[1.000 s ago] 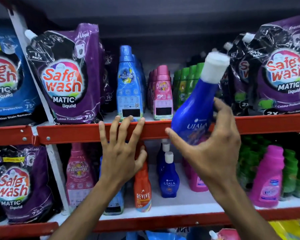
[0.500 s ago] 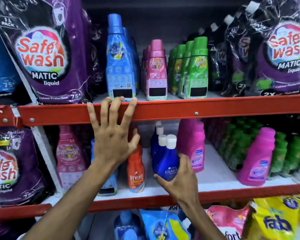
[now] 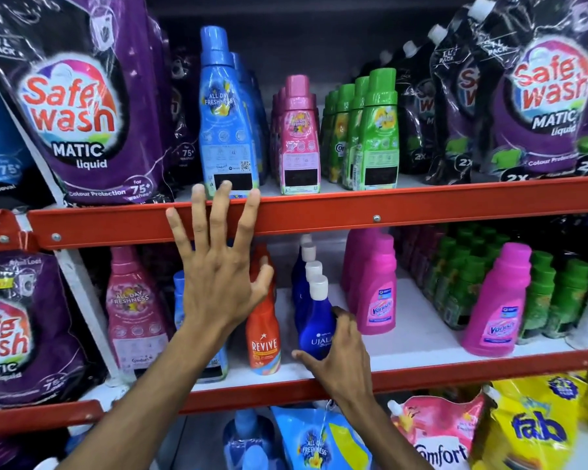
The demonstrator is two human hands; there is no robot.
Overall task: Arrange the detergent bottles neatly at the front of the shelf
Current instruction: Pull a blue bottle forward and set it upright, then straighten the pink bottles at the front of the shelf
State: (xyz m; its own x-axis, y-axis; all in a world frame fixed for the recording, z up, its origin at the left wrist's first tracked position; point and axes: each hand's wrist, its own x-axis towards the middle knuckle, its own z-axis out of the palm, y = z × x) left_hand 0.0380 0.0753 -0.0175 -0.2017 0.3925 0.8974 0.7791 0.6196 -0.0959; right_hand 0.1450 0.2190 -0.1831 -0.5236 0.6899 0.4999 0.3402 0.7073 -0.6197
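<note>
Head view: since a second ago the Ujala bottle [image 3: 316, 320] has come down from mid-air to the lower shelf [image 3: 421, 340], front of 4 in a row. Right hand [image 3: 340, 357] grasps it at 5 o'clock. Left hand [image 3: 218, 276], fingers spread, rests on the rail [image 3: 421, 206]. 2 Vanish bottles [image 3: 496, 300] stand at 3 o'clock.

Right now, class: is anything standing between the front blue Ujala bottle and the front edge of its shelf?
Nothing visible: the Ujala bottle, gripped by the right hand, already stands near the shelf edge; only that hand's own thumb lies before it.
</note>
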